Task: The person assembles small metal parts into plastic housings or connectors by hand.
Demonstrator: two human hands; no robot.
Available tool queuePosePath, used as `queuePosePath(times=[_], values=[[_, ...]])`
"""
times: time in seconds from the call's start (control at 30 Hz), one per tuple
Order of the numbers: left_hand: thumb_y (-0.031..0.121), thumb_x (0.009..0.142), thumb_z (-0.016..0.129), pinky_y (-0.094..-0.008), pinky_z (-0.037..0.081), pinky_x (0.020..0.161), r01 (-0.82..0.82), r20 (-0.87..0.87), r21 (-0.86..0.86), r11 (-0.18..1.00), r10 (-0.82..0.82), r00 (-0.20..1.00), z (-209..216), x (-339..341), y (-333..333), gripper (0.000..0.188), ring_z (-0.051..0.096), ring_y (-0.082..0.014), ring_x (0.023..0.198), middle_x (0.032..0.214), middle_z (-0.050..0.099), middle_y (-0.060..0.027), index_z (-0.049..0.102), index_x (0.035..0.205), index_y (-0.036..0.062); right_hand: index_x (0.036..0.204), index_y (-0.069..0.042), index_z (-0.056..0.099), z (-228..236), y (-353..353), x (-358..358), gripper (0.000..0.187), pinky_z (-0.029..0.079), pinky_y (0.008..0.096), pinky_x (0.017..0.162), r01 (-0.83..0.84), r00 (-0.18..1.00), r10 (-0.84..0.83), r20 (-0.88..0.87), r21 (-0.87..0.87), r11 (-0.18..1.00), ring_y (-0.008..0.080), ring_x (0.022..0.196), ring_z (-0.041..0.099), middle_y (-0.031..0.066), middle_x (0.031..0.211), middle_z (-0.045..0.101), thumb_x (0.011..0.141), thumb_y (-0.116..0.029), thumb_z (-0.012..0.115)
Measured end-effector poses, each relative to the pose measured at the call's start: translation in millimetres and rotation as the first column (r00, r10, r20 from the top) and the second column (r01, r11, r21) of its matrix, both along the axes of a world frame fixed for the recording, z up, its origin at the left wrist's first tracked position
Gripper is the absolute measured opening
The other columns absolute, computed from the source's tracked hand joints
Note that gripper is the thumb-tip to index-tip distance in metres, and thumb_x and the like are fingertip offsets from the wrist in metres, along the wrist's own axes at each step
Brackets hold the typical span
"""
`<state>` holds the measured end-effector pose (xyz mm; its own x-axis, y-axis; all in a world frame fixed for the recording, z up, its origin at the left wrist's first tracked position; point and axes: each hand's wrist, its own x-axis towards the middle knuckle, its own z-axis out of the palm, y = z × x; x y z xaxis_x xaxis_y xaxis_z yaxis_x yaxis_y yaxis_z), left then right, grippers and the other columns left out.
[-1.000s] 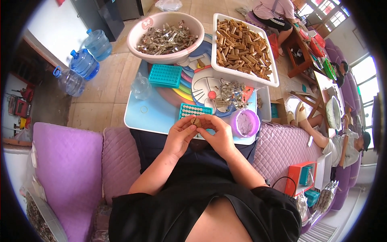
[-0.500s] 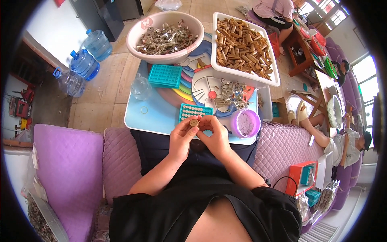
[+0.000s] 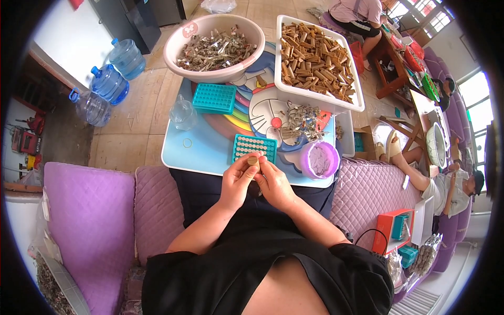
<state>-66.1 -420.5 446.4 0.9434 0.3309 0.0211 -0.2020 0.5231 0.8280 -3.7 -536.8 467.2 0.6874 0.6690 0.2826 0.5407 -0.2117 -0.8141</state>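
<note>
Close to the table's near edge, my left hand is closed round a short brown, tube-like piece, its round end facing up between thumb and forefinger. My right hand presses in from the other side, fingertips pinched right beside the piece; what they grip is hidden. Just beyond my fingers lies a teal tray of small round holes, many filled with pale round bits. To the right stands a purple tub holding pale contents. A heap of small metallic parts lies behind it.
Farther back stand a pink basin of metallic parts and a white bin of brown pieces. Another teal tray and a clear jug are at left. Water bottles stand on the floor; other people sit at right.
My right hand has moved in toward my left, its fingers now drawn together against the side of the brown piece. The left hand keeps its hold.
</note>
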Motion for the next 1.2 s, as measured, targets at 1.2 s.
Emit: queuePosePath(times=[1.2], values=[[0.005,0.084,0.063,-0.0272,0.049,0.085,0.147,-0.004,-0.477,0.866,-0.169,0.986,-3,-1,2,0.028,0.059,-0.0159,0.096,0.106,0.056,-0.0053,0.053,0.110,0.0054,0.116,0.002,0.051,11,-32,23,0.040,0.049,0.0277,0.078,-0.090,0.699,0.228,-0.678,0.234,0.968,0.0127,0.085,0.061,0.0065,0.095,0.063,0.082,-0.010,0.068]])
